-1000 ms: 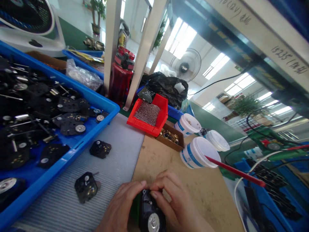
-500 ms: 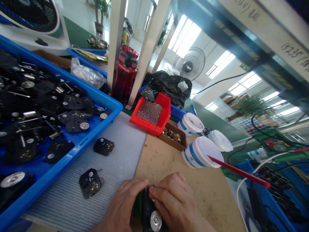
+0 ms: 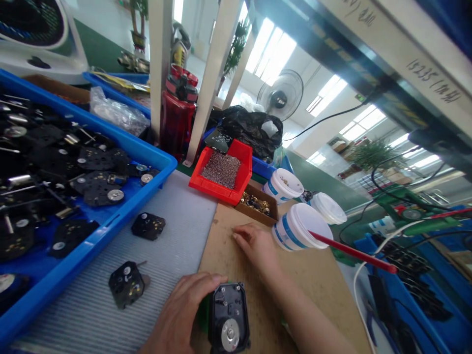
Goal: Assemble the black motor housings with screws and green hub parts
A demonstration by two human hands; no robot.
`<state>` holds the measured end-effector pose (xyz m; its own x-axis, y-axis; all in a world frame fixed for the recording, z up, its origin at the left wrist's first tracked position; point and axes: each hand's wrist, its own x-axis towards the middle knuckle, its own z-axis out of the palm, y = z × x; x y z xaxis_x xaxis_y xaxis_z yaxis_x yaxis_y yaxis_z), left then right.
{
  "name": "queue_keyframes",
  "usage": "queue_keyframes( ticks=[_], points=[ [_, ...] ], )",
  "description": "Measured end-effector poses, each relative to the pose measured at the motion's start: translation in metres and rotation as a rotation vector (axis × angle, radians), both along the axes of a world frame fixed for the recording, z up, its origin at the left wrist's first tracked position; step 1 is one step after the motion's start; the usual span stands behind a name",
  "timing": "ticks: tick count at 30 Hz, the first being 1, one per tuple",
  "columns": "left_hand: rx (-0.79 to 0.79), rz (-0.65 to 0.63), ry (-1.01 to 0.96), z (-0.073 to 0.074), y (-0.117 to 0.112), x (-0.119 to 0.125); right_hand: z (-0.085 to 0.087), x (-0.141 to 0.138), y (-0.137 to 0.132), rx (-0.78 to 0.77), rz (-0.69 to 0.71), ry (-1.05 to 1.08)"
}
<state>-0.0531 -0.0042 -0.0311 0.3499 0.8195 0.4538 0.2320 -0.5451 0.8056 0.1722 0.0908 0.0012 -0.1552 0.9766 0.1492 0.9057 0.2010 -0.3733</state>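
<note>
left hand (image 3: 180, 314): was curled loosely around the left edge of the black module (image 3: 228, 317), fingertips at its upper corner; not a full fist, more a bracing hold.
black module: was laid flat on the wooden board (image 3: 313, 285), right at the left hand's fingertips, its silver disc facing up; it seemed to be steadied there so that it would not slide.
green piece (image 3: 202, 314): was seen under the module, between it and the left palm; what it was could not be told.
right hand (image 3: 258, 248): was stretched ahead of the module, fingers close together and tips down on the board; whether something small was pinched under them could not be told.
brown box of brass parts (image 3: 256, 202): was set just beyond the right fingertips, probably kept within easy reach.
red bin (image 3: 221, 173): was placed beyond the box, filled with small grey pieces.
white tub (image 3: 300, 231): was lying tilted just right of the right hand, a red stick (image 3: 350, 252) resting in its mouth.
loose black plates (image 3: 126, 284): were left on the grey ribbed mat (image 3: 173, 231), left of the left hand, apart from it.
blue tray (image 3: 110, 223): was set further left, heaped with similar black parts.
</note>
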Motion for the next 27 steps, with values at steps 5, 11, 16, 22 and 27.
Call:
queue_keyframes(
  ticks=[5, 11, 16, 22, 27],
  points=[
    [0.02, -0.023, -0.031, -0.006, 0.001, 0.001, 0.002, -0.014, 0.009, -0.068, -0.015, -0.158],
    [0.08, 0.03, -0.069, -0.013, -0.002, 0.004, 0.0, -0.011, 0.005, -0.12, -0.02, -0.331],
    [0.036, 0.012, 0.046, -0.003, -0.002, -0.002, 0.007, -0.001, -0.001, -0.205, 0.032, -0.424],
    [0.124, 0.023, 0.063, 0.003, -0.005, -0.01, 0.019, -0.003, 0.003, -0.277, 0.095, -0.508],
    [0.145, 0.153, 0.025, 0.017, -0.013, -0.017, 0.026, -0.004, 0.011, -0.279, 0.093, -0.493]
  ],
)
